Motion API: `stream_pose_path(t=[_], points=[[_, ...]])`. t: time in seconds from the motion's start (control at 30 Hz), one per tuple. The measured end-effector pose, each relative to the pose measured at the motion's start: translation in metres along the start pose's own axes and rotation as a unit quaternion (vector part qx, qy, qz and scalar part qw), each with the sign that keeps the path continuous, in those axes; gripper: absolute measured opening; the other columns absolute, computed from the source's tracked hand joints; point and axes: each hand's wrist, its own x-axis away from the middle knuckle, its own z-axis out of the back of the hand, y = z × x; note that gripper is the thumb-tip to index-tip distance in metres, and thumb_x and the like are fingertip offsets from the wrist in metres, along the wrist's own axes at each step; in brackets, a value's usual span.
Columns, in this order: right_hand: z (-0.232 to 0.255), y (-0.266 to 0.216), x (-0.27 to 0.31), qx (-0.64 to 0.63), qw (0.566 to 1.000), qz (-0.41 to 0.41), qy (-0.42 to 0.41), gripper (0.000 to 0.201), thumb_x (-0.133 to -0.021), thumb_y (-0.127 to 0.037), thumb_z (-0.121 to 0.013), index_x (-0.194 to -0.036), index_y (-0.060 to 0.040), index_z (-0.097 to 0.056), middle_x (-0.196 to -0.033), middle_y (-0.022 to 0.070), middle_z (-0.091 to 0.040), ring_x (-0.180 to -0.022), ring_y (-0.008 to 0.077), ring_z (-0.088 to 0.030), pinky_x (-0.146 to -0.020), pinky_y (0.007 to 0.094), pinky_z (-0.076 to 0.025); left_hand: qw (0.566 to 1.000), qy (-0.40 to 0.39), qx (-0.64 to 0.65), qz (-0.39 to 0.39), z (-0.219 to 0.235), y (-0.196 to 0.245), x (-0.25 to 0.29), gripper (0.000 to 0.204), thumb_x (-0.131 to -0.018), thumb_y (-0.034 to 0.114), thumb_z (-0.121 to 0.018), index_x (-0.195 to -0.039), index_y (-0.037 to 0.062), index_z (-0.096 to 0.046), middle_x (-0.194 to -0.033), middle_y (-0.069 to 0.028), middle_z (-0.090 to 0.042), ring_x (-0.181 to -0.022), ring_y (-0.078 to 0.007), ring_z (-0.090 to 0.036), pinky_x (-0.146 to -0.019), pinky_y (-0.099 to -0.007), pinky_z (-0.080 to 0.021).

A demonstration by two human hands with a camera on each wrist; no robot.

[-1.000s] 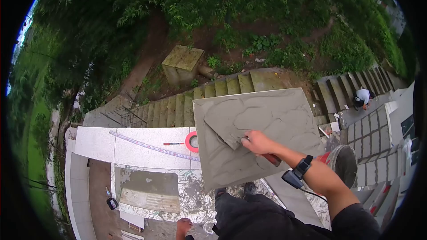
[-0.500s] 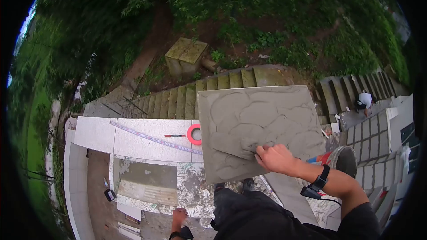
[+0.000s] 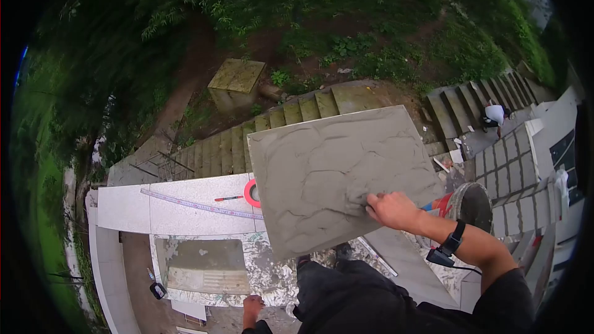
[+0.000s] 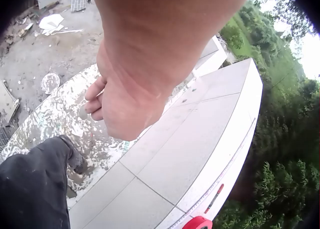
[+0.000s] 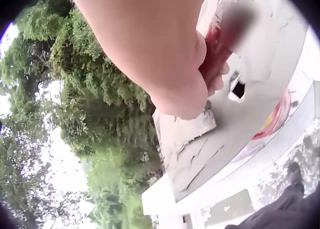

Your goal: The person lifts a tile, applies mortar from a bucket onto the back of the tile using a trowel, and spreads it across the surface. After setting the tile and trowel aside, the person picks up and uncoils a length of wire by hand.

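My right hand [image 3: 393, 211] grips the red handle [image 5: 215, 59] of a trowel, low and right of centre on a large square tile. Wet grey mortar [image 3: 322, 164] in curved ridges coats the tile's upper face. The trowel's mortar-smeared blade [image 5: 192, 129] lies close over that coat; in the head view it blends into the grey. My left hand [image 3: 252, 309] hangs low by my side with loosely curled fingers [image 4: 95, 106], above the splattered ground. It holds nothing that shows.
Left of the tile, a pale ledge [image 3: 127, 204] carries a pink-red tape roll [image 3: 250, 192], a marker [image 3: 229, 198] and a measuring strip [image 3: 198, 208]. A mortar-crusted bucket [image 3: 458, 201] stands at the right. Stairs [image 3: 229, 144] descend beyond; a person [image 3: 494, 114] crouches farther off.
My right hand has moved the trowel right and down across the mortar, and its blade has turned. Fresh ridges mark the coat. My left hand stays low at the side.
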Motion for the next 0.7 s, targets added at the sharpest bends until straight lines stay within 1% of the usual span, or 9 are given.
stream_pose_path(t=[0.03,0.1,0.17,0.23,0.3,0.4,0.53,0.63,0.7], points=[[-0.004,0.009,0.004,-0.005,1.0,-0.008,0.0,0.03,-0.095,-0.027,-0.056,-0.097,0.0021,-0.058,-0.077,0.0262,-0.068,-0.074,0.0451,-0.068,-0.068,0.0541,-0.056,1.0,-0.003,-0.009,0.0,-0.001,0.0,0.0,0.014,-0.091,0.007,-0.058,-0.09,-0.0039,-0.065,-0.071,-0.0129,-0.067,-0.057,-0.0218,-0.067,-0.05,-0.0327,-0.055],[-0.018,0.034,0.001,-0.039,0.975,-0.205,0.077,0.034,-0.095,-0.029,-0.057,-0.096,0.005,-0.058,-0.078,0.0272,-0.068,-0.073,0.0452,-0.068,-0.069,0.0538,-0.056,0.999,-0.041,-0.017,0.008,-0.002,0.002,-0.009,0.012,-0.091,0.006,-0.057,-0.088,-0.0033,-0.065,-0.069,-0.0135,-0.066,-0.056,-0.0223,-0.066,-0.049,-0.0323,-0.054],[-0.025,0.034,0.01,-0.07,0.966,-0.227,0.099,0.036,-0.095,-0.029,-0.057,-0.095,0.0068,-0.057,-0.078,0.0273,-0.068,-0.072,0.0444,-0.068,-0.068,0.0535,-0.056,0.998,-0.055,-0.024,0.018,-0.007,0.011,-0.005,0.012,-0.09,0.006,-0.057,-0.087,-0.0027,-0.064,-0.069,-0.0141,-0.066,-0.056,-0.0225,-0.066,-0.049,-0.0319,-0.054],[-0.016,0.004,0.021,-0.384,0.892,-0.237,-0.016,0.034,-0.095,-0.028,-0.057,-0.096,0.0061,-0.058,-0.077,0.0281,-0.068,-0.071,0.0448,-0.068,-0.068,0.053,-0.056,0.997,-0.046,-0.055,0.016,-0.012,0.027,-0.005,0.012,-0.091,0.007,-0.057,-0.088,-0.0024,-0.064,-0.07,-0.0132,-0.066,-0.056,-0.0217,-0.066,-0.048,-0.0317,-0.052],[-0.05,-0.007,0.033,-0.261,0.961,-0.036,0.081,0.033,-0.096,-0.028,-0.056,-0.098,0.0045,-0.058,-0.074,0.0274,-0.067,-0.071,0.0438,-0.069,-0.067,0.0523,-0.056,0.995,-0.072,-0.059,0.016,-0.017,0.046,-0.008,0.013,-0.092,0.008,-0.057,-0.09,-0.0025,-0.065,-0.073,-0.0128,-0.067,-0.058,-0.0214,-0.066,-0.048,-0.0312,-0.052],[-0.023,0.002,0.051,-0.104,0.994,-0.017,-0.015,0.029,-0.096,-0.027,-0.054,-0.099,0.0021,-0.058,-0.074,0.026,-0.068,-0.071,0.0434,-0.07,-0.066,0.0523,-0.056,0.994,-0.071,-0.08,-0.022,-0.024,0.063,-0.01,0.013,-0.094,0.008,-0.056,-0.093,-0.0028,-0.064,-0.075,-0.0135,-0.067,-0.059,-0.0229,-0.067,-0.049,-0.0327,-0.055],[-0.035,0.086,0.051,-0.009,0.975,-0.197,0.106,0.024,-0.093,-0.022,-0.053,-0.096,0.0008,-0.057,-0.072,0.0245,-0.068,-0.071,0.0432,-0.07,-0.063,0.0528,-0.056,0.994,-0.082,-0.061,-0.026,-0.028,0.075,-0.015,0.013,-0.095,0.007,-0.057,-0.099,-0.0041,-0.06,-0.075,-0.0155,-0.066,-0.06,-0.0253,-0.068,-0.052,-0.0382,-0.06],[-0.036,0.117,0.047,-0.046,0.948,-0.266,0.166,0.028,-0.092,-0.024,-0.054,-0.091,0.0029,-0.06,-0.071,0.0258,-0.067,-0.071,0.0423,-0.071,-0.064,0.0521,-0.056,0.99,-0.088,-0.108,-0.037,-0.029,0.072,-0.009,0.016,-0.094,0.009,-0.055,-0.103,-0.0018,-0.062,-0.086,-0.0171,-0.071,-0.068,-0.0258,-0.072,-0.056,-0.0375,-0.058],[-0.035,0.108,0.04,-0.327,0.9,-0.273,0.09,0.036,-0.092,-0.027,-0.053,-0.083,0.0071,-0.061,-0.074,0.03,-0.066,-0.071,0.0452,-0.069,-0.067,0.0525,-0.056,0.989,-0.085,-0.118,-0.031,-0.033,0.074,-0.006,0.017,-0.094,0.009,-0.055,-0.105,-0.0021,-0.062,-0.085,-0.0169,-0.071,-0.067,-0.026,-0.072,-0.055,-0.0368,-0.058]])
